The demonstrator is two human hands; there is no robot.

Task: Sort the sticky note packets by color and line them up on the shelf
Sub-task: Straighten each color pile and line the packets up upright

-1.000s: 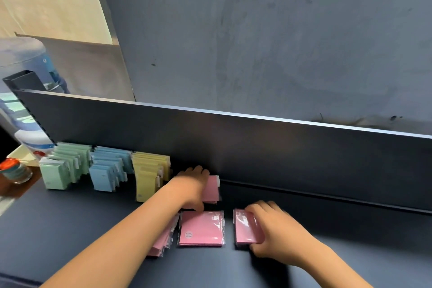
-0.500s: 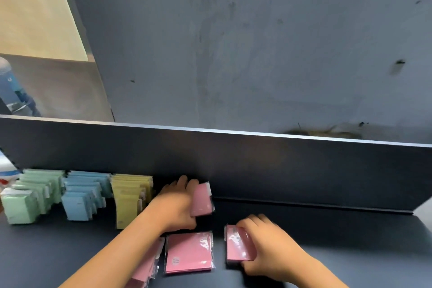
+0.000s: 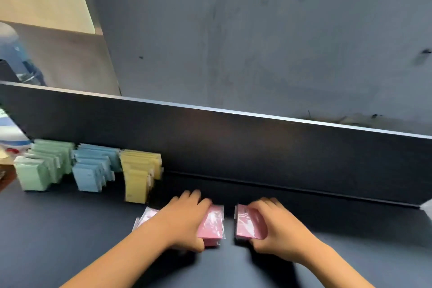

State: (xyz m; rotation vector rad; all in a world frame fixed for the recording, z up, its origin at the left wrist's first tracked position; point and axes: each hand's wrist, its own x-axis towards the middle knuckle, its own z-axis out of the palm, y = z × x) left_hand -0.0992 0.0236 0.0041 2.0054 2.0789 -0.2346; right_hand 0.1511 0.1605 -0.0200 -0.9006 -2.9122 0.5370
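Three upright rows of sticky note packets stand against the shelf's back wall: green [image 3: 44,166], blue [image 3: 93,170] and yellow [image 3: 139,175]. My left hand [image 3: 184,220] grips a stack of pink packets [image 3: 211,227] lying on the dark shelf [image 3: 58,229], thumb at its near edge. More pink packets [image 3: 146,216] stick out to the left from under that hand. My right hand [image 3: 275,227] grips a second pink stack [image 3: 245,222] just to the right, a narrow gap between the two stacks.
The shelf's dark back wall [image 3: 257,147] runs across the view behind the packets. A water bottle [image 3: 16,58] and small items stand beyond the shelf's left end. A grey wall rises behind.
My left hand has come back from the back wall, next to the yellow row, down onto the pink packets lying in front. My right hand stays on its pink stack.
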